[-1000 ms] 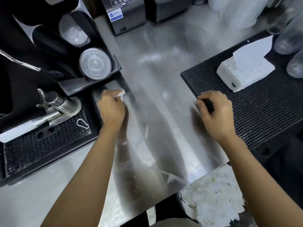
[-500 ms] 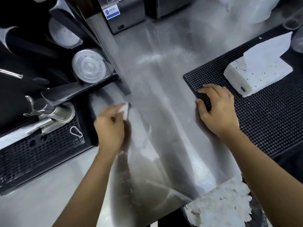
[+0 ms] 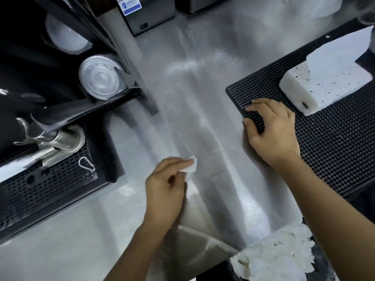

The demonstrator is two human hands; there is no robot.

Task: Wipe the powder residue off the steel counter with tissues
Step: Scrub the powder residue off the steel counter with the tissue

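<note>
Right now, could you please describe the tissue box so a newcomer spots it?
Find the black rubber bar mat on the right of the steel counter. On its far part sits a white rectangular tissue box. Unlike anything nearby, it is dark-speckled, with a white sheet standing from its top.

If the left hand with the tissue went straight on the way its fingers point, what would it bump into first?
Probably the right hand, gripping the corner of the black mat. Between it and the tissue in the left hand lies only powdery counter.
</note>
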